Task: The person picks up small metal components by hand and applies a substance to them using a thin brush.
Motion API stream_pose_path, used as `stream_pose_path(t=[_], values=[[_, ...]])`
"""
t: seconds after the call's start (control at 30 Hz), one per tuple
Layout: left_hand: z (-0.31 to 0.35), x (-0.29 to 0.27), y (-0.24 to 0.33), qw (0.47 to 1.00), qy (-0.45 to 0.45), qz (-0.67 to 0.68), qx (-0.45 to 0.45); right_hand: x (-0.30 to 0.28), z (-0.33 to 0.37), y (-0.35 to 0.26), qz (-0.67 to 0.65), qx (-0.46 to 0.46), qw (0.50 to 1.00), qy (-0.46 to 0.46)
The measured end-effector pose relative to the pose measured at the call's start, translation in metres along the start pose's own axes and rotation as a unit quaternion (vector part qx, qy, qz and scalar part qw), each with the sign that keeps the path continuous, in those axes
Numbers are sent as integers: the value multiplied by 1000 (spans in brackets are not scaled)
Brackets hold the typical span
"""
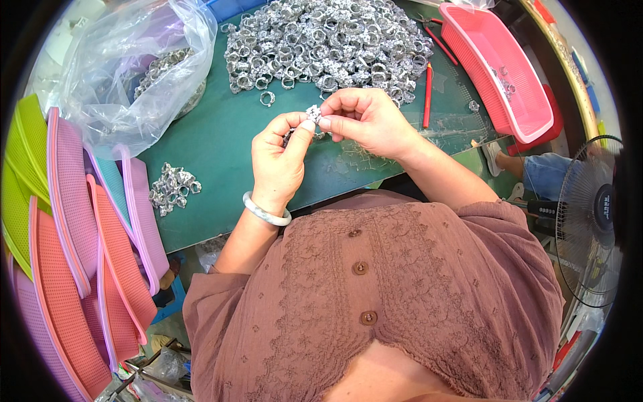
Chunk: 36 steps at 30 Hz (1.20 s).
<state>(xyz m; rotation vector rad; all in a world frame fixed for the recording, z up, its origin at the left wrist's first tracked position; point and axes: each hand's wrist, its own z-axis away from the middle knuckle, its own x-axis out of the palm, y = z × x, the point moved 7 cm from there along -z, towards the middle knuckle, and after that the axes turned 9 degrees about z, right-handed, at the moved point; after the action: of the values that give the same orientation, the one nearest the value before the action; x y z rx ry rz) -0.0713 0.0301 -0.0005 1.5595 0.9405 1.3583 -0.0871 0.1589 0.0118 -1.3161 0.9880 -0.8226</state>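
Note:
Between my two hands is a silver-coloured ring (313,114) with a chunky top. My left hand (276,161) pinches it between thumb and forefinger, and more silvery metal shows under that hand's fingers. From the other side, my right hand (372,122) closes thumb and fingertips on the same ring; its exact grip is too small to make out. Just beyond my hands a large heap of similar rings (328,47) covers the far part of the green table (228,161). One loose ring (267,98) lies at the heap's near edge. A small cluster of rings (175,187) lies to the left.
A clear plastic bag (167,100) with rings stands far left, beside stacked coloured baskets (74,208). To the right are a red stick-like tool (427,97), red-handled pliers (442,43) and a pink basket (495,74). A fan (593,208) and another person's leg (546,175) appear beyond.

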Motion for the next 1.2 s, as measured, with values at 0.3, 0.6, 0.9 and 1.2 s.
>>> stream_pose_path(t=[0.3,0.6,0.9,1.2], values=[[0,-2,-4,999,-22,-6,-23,-2,0,-7,91,-77,992,33],[0,4,-2,1000,-27,7,-8,-1,3,4,10,-76,996,39],[-1,3,-2,1000,-26,-3,-12,1,6,2,29,-102,992,62],[-2,5,-2,1000,-16,10,-2,3,7,1,30,-90,994,62]])
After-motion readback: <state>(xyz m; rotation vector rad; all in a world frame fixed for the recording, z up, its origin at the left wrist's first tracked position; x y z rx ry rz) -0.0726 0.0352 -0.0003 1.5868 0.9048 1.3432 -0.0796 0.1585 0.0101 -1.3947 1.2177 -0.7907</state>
